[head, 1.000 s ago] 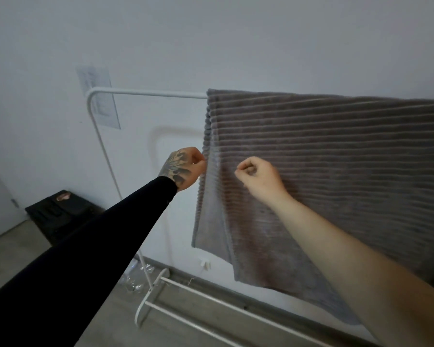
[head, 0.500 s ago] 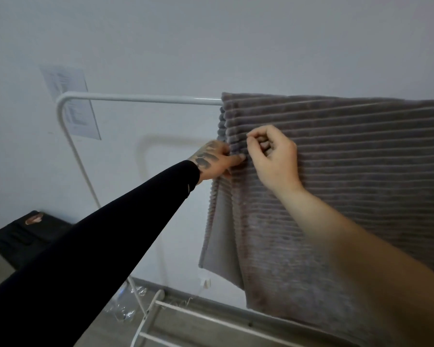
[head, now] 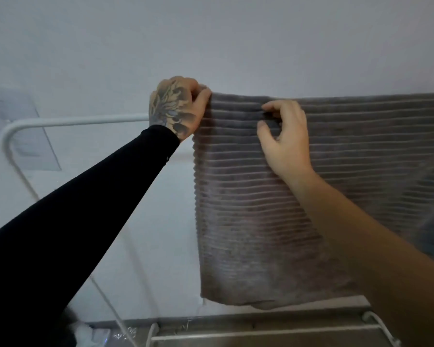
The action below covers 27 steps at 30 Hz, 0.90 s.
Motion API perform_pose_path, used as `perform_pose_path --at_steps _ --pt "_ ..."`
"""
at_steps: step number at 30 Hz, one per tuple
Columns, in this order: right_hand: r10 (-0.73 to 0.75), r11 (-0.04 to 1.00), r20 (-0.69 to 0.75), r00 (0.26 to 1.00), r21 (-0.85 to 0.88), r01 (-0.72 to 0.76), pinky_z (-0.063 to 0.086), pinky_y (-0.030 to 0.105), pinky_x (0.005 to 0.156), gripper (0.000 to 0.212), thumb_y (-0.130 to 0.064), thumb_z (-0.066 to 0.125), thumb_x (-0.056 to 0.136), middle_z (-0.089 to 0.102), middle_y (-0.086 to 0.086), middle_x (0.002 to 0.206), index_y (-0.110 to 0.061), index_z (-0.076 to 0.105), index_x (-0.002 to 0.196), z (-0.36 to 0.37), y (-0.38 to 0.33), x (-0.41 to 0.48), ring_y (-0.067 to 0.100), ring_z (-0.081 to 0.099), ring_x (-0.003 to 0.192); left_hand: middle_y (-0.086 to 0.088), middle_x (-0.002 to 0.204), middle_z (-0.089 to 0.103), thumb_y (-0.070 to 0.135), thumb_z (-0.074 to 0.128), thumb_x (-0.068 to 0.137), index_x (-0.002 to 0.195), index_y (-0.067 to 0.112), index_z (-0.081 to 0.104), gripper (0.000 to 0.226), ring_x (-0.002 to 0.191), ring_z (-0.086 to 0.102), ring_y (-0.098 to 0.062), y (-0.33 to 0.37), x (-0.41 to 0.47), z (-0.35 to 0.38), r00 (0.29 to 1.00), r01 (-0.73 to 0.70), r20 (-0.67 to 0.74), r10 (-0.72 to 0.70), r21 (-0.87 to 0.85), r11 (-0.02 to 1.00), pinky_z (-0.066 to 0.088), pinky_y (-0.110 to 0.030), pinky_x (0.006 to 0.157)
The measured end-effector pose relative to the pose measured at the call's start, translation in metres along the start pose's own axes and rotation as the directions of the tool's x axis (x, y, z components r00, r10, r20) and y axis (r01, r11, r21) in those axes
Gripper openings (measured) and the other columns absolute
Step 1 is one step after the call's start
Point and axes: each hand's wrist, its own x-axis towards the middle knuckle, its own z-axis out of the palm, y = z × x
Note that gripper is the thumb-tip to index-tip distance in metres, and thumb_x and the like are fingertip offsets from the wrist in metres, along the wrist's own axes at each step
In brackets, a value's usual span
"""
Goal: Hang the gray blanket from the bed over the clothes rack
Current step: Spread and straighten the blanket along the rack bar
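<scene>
Hands moved up: left hand (head: 178, 106) now grips ribbed gray blanket (head: 261, 209) top corner above white metal rack bar (head: 73, 121); right hand (head: 286, 136) pinches a rib.

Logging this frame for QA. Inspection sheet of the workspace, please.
Surface: floor along the bottom edge, blurred.
Job's things: gray blanket draped over the white rack; top edge bunched at its left corner.
Clutter: clear plastic on the floor by the rack's foot.
Hands: left hand closed on the blanket's top left corner; right hand pinching a rib near the top.
Cables: thin white line slanting to the floor, cannot tell what it is.
Surroundings: white wall, a paper sheet on it behind the rack.
</scene>
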Motion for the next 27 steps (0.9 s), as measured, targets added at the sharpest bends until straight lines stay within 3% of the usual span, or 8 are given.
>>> perform_pose_path --at_steps 7,11,14,16,18,20,24,27 --pt "0.186 0.969 0.011 0.982 -0.170 -0.182 0.049 0.032 0.101 0.029 -0.017 0.066 0.097 0.051 -0.003 0.120 -0.009 0.063 0.125 0.009 -0.030 -0.031 0.025 0.059 0.118 0.007 0.093 0.061 0.045 0.054 0.096 0.088 0.022 0.063 0.026 0.098 0.062 -0.026 -0.043 -0.009 -0.004 0.978 -0.207 -0.027 0.205 -0.143 0.968 0.048 -0.046 0.091" --pt "0.198 0.964 0.035 0.980 -0.186 -0.188 0.051 0.025 0.095 0.029 -0.017 0.066 0.097 0.053 0.000 0.119 -0.010 0.062 0.124 0.018 -0.046 -0.044 0.019 0.062 0.108 0.001 0.081 0.060 0.019 0.063 0.090 0.084 0.013 0.061 0.009 0.073 0.056 -0.022 -0.049 -0.041 0.001 0.847 -0.531 -0.196 0.495 -0.251 0.809 0.049 -0.040 0.068" --pt "0.243 0.942 0.092 0.966 -0.261 -0.212 0.042 0.006 0.078 0.026 -0.026 0.070 0.094 0.056 -0.003 0.109 -0.015 0.064 0.118 0.029 -0.057 -0.047 0.012 0.061 0.089 0.011 0.074 0.056 0.032 0.061 0.090 0.080 0.020 0.057 0.016 0.067 0.052 -0.016 -0.061 -0.063 0.017 0.936 -0.346 -0.063 0.347 -0.352 0.869 0.048 -0.034 0.063" --pt "0.270 0.928 0.154 0.951 -0.307 -0.214 0.047 0.018 0.075 0.025 -0.035 0.071 0.093 0.058 -0.005 0.103 -0.020 0.063 0.111 0.037 -0.062 -0.047 0.011 0.060 0.082 0.008 0.088 0.066 0.040 0.060 0.091 0.097 0.020 0.063 0.021 0.080 0.061 -0.019 -0.068 -0.065 0.031 0.979 -0.097 0.127 0.157 -0.387 0.917 0.054 -0.037 0.076" --pt "0.299 0.905 0.173 0.938 -0.364 -0.221 0.049 0.030 0.073 0.027 -0.045 0.070 0.091 0.058 -0.005 0.099 -0.026 0.058 0.106 0.047 -0.067 -0.047 0.013 0.059 0.083 0.001 0.116 0.068 0.044 0.061 0.096 0.130 0.015 0.058 0.045 0.098 0.067 -0.021 -0.072 -0.060 0.037 0.907 0.158 0.419 0.053 -0.451 0.878 0.055 -0.038 0.090" --pt "0.348 0.875 0.164 0.923 -0.410 -0.257 0.044 0.032 0.070 0.033 -0.053 0.069 0.089 0.058 -0.005 0.098 -0.029 0.053 0.103 0.054 -0.069 -0.043 0.015 0.058 0.085 -0.005 0.123 0.070 0.038 0.062 0.100 0.135 0.010 0.059 0.046 0.099 0.073 -0.022 -0.070 -0.055 0.041 0.775 0.329 0.626 0.084 -0.513 0.793 0.058 -0.037 0.086" --pt "0.440 0.803 0.131 0.889 -0.499 -0.324 0.039 0.036 0.063 0.042 -0.062 0.066 0.089 0.062 -0.004 0.091 -0.023 0.054 0.100 0.061 -0.070 -0.025 0.023 0.061 0.083 -0.018 0.103 0.076 0.012 0.054 0.101 0.107 -0.002 0.068 0.021 0.082 0.074 -0.027 -0.058 -0.046 0.042 0.731 0.320 0.663 0.165 -0.545 0.775 0.051 -0.015 0.051" --pt "0.459 0.805 0.149 0.876 -0.487 -0.339 0.040 0.036 0.061 0.044 -0.065 0.061 0.090 0.062 -0.005 0.085 -0.022 0.057 0.096 0.068 -0.074 -0.017 0.024 0.062 0.080 -0.023 0.101 0.077 0.010 0.050 0.100 0.108 -0.003 0.069 0.024 0.086 0.076 -0.036 -0.053 -0.040 0.044 0.729 0.236 0.653 0.205 -0.521 0.820 0.063 -0.038 0.070"
